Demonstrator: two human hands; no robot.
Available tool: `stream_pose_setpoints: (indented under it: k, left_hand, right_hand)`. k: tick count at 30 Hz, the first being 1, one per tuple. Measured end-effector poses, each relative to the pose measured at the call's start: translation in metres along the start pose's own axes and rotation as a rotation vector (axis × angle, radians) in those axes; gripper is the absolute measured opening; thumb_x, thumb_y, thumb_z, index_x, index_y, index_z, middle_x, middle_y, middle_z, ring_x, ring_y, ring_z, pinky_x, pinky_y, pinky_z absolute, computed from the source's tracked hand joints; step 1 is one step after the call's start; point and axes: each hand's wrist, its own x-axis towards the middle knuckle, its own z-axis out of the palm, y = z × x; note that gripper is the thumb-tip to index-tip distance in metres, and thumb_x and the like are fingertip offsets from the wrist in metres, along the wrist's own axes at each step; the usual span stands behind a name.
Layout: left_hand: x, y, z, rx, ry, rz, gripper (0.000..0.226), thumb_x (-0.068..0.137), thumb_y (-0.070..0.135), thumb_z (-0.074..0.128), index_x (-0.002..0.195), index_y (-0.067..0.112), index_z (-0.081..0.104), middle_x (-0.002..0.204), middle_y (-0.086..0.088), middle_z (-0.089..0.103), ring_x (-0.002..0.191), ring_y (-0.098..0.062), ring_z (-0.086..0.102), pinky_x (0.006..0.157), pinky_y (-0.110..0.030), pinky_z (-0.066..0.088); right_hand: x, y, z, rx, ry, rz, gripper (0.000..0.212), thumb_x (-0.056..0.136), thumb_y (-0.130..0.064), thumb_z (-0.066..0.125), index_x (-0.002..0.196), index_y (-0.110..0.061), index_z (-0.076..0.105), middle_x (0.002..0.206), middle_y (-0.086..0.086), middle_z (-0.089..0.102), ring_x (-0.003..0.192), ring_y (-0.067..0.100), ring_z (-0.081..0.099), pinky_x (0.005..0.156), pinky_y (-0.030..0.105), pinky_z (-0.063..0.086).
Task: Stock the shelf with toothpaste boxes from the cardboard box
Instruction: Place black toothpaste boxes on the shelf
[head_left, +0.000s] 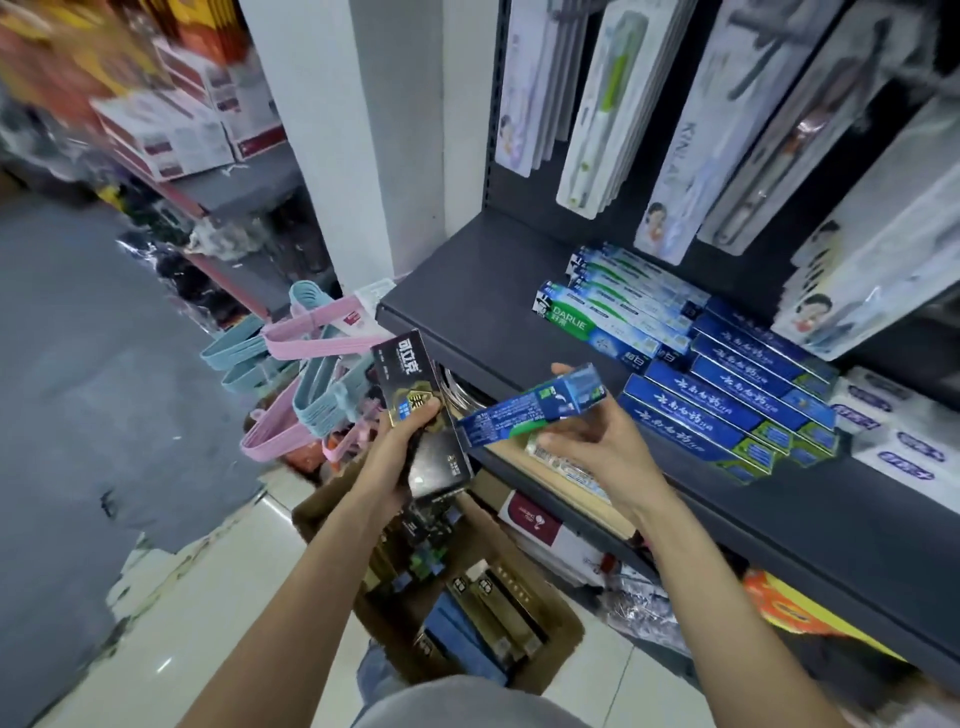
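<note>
The blue box (535, 405) sits in the right hand (592, 441), held just off the front lip of the shelf (467, 291), with the thumb under it and the fingers curled over its far side. Its long axis runs from lower left up to the right, so the right end already points at the stocked rows. The Darlie boxes (613, 317) lie just beyond that end, up and to the right, and the dark blue stack (727, 410) lies further right along the board. Both groups rest flat with their long sides slanting the same way as the held box, so I judge that little turning is needed, mostly a push forward and to the right onto the board.

The left hand (410, 441) grips the black boxes (421, 410), at least two, fingers wrapped round them. They stand nearly on end, above the carton (561, 623) on the floor, which still holds more boxes. This hand is lower and further from the shelf than the right, and the bare stretch of board lies up and to its right.

The right hand is the nearer one, so I expect its box to go on first.
</note>
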Motion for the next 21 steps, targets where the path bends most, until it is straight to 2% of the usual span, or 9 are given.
stream_pose_setpoints:
  k: [4,6,8,9,11,13,16,18,21]
  left_hand:
    - [0.0,0.005,0.0,0.045,-0.051,-0.065,0.046,0.084,0.024,0.065,0.124,0.003,0.054,0.087,-0.003,0.072,0.069,-0.011,0.07,0.053,-0.015,0.05]
    - [-0.002,0.002,0.003,0.04,-0.093,-0.155,0.053,0.083,0.026,0.066,0.128,0.004,0.05,0.089,-0.007,0.07,0.066,-0.016,0.07,0.053,-0.02,0.053]
    - [-0.005,-0.004,0.011,0.014,-0.126,-0.231,0.052,0.083,0.029,0.067,0.126,0.006,0.052,0.092,-0.01,0.071,0.07,-0.02,0.07,0.057,-0.025,0.055]
    - [-0.005,-0.007,0.016,-0.006,-0.152,-0.258,0.051,0.082,0.031,0.068,0.124,0.005,0.054,0.095,-0.011,0.072,0.075,-0.022,0.07,0.061,-0.027,0.055]
    - [-0.006,-0.013,0.027,-0.052,-0.212,-0.291,0.054,0.077,0.035,0.07,0.12,0.004,0.058,0.103,-0.014,0.071,0.087,-0.027,0.07,0.072,-0.032,0.056]
    - [-0.004,-0.019,0.035,-0.079,-0.233,-0.298,0.071,0.069,0.039,0.078,0.127,0.006,0.054,0.114,-0.017,0.067,0.099,-0.032,0.066,0.084,-0.04,0.054]
    - [0.002,-0.022,0.039,-0.066,-0.179,-0.232,0.086,0.059,0.038,0.085,0.132,0.017,0.045,0.115,-0.015,0.067,0.102,-0.032,0.066,0.09,-0.046,0.052]
    - [0.005,-0.017,0.037,-0.037,-0.125,-0.187,0.075,0.066,0.034,0.08,0.131,0.021,0.043,0.114,-0.013,0.066,0.099,-0.03,0.066,0.086,-0.044,0.053]
    - [0.01,-0.005,0.029,0.03,-0.033,-0.118,0.056,0.08,0.028,0.071,0.127,0.027,0.04,0.112,-0.007,0.064,0.096,-0.023,0.064,0.074,-0.035,0.05]
  right_hand:
    - [0.022,0.008,0.014,-0.028,0.058,0.003,0.047,0.076,0.0,0.072,0.106,-0.033,0.058,0.101,-0.004,0.067,0.093,0.019,0.061,0.096,0.048,0.049]
    - [0.03,0.013,0.018,-0.028,0.031,0.028,0.041,0.083,-0.011,0.068,0.11,-0.038,0.055,0.109,-0.01,0.064,0.102,0.012,0.06,0.097,0.041,0.049]
    - [0.033,0.017,0.022,0.0,-0.008,0.051,0.04,0.089,-0.018,0.061,0.119,-0.041,0.048,0.119,-0.012,0.06,0.105,-0.002,0.058,0.088,0.022,0.051]
    - [0.034,0.018,0.023,0.009,-0.008,0.06,0.039,0.091,-0.022,0.059,0.121,-0.042,0.045,0.121,-0.01,0.06,0.105,-0.002,0.059,0.084,0.019,0.05]
    - [0.036,0.021,0.023,-0.02,0.047,0.056,0.035,0.091,-0.029,0.059,0.12,-0.043,0.046,0.12,-0.004,0.062,0.107,0.008,0.061,0.088,0.029,0.052]
    - [0.038,0.021,0.02,-0.049,0.118,0.035,0.034,0.092,-0.027,0.058,0.123,-0.037,0.047,0.119,0.0,0.063,0.105,0.014,0.063,0.09,0.035,0.052]
    - [0.039,0.018,0.01,-0.089,0.166,0.011,0.034,0.094,-0.023,0.055,0.126,-0.031,0.045,0.117,-0.004,0.062,0.098,0.006,0.062,0.075,0.017,0.052]
    - [0.042,0.013,-0.001,-0.138,0.171,-0.003,0.034,0.095,-0.023,0.054,0.125,-0.034,0.044,0.112,-0.01,0.06,0.096,0.001,0.06,0.072,0.013,0.049]
    - [0.054,0.006,-0.02,-0.241,0.201,-0.027,0.038,0.095,-0.021,0.055,0.129,-0.033,0.043,0.117,-0.009,0.058,0.106,0.007,0.057,0.081,0.019,0.047]
